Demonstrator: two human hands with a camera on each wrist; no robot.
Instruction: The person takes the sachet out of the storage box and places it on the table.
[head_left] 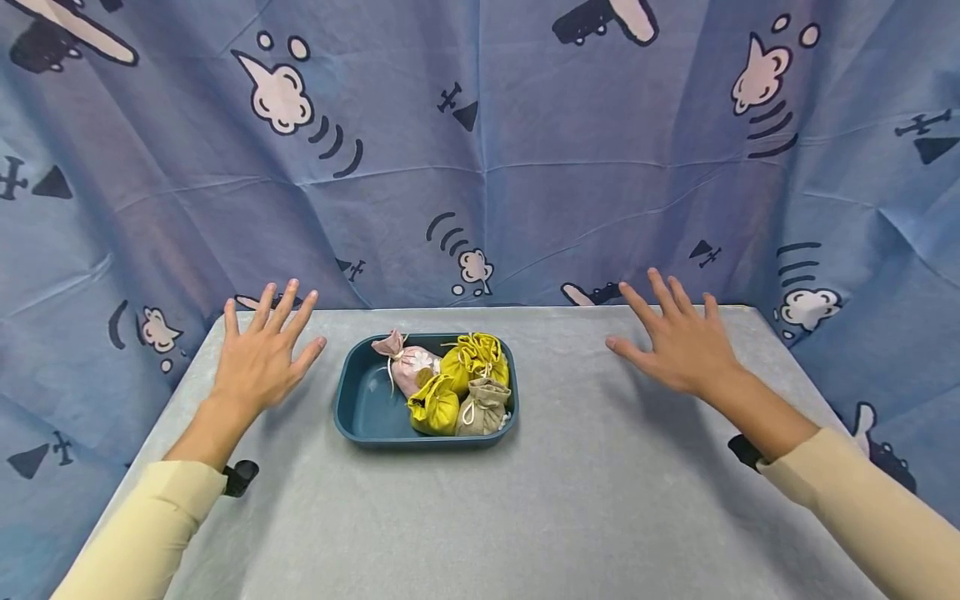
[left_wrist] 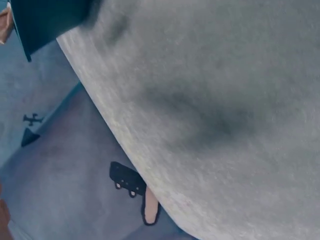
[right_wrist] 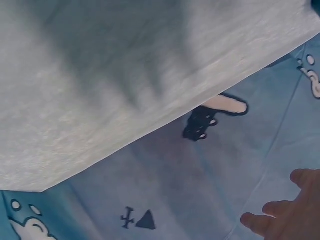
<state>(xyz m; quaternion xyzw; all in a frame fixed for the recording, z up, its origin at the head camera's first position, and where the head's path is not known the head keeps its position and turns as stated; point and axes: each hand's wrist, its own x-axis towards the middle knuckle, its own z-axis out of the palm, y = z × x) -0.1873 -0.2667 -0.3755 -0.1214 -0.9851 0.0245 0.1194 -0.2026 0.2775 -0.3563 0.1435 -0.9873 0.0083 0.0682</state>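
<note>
Four tied pouches in a blue tray, a spread hand on either side

Blue tray (head_left: 369,410) on the grey table (head_left: 525,517), just left of frame centre in the head view; rounded corners, raised wall. Contents bunched toward its right: pink pouch (head_left: 414,367) at upper middle, neck tied and pointing to the upper left; rear yellow pouch (head_left: 483,354) at upper right; front yellow pouch (head_left: 435,408) at lower middle; tan pouch (head_left: 483,407) at lower right, pale cord looped on its front.

Left hand (head_left: 262,358) left of the tray, apart from it; back of hand showing, fingers straight and fanned, holding nothing. Right hand (head_left: 682,346) at right of frame, well apart from the tray; fingers likewise extended and spread, nothing held. Both forearms enter from the lower corners, pale sleeves (head_left: 142,525), shadows on the table.
</note>
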